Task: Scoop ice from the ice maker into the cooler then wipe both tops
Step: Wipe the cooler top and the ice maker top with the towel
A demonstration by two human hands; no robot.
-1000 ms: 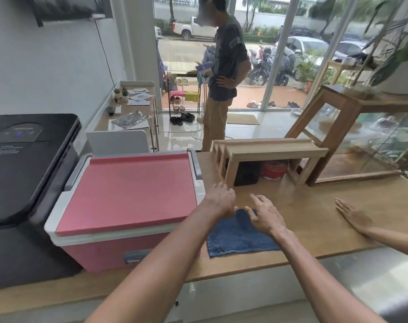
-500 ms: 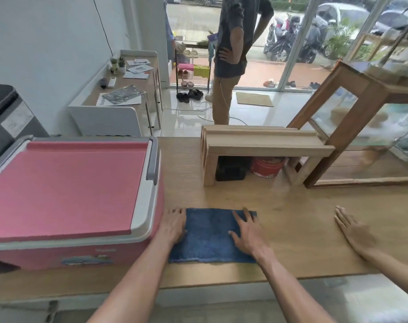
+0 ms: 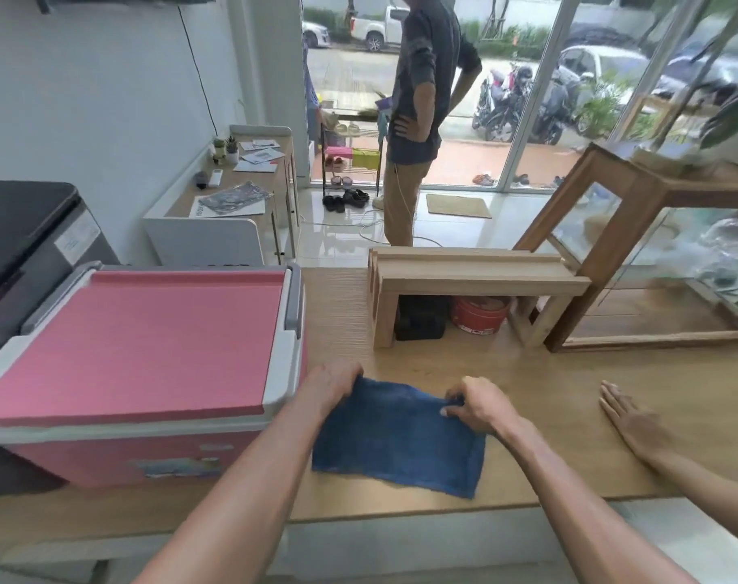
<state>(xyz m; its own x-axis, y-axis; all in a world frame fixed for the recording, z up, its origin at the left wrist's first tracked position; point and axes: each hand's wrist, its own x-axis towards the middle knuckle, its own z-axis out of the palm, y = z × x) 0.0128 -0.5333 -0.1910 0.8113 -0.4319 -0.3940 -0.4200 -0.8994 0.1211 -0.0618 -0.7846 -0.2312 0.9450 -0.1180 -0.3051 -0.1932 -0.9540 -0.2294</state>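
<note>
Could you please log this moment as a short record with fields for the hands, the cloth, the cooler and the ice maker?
left hand: gripping the far left corner of the blue cloth
right hand: pinching the cloth's far right edge
blue cloth: on the wooden counter, right of the cooler, far edge lifted
pink cooler: lid shut
black ice maker: left of the cooler, lid shut
another person's hand: flat on the counter, far right

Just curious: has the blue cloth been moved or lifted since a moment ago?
Yes. Both hands now pinch the blue cloth's far edge, lifting it off the wooden counter; before, it lay flat beside the pink cooler.
</note>
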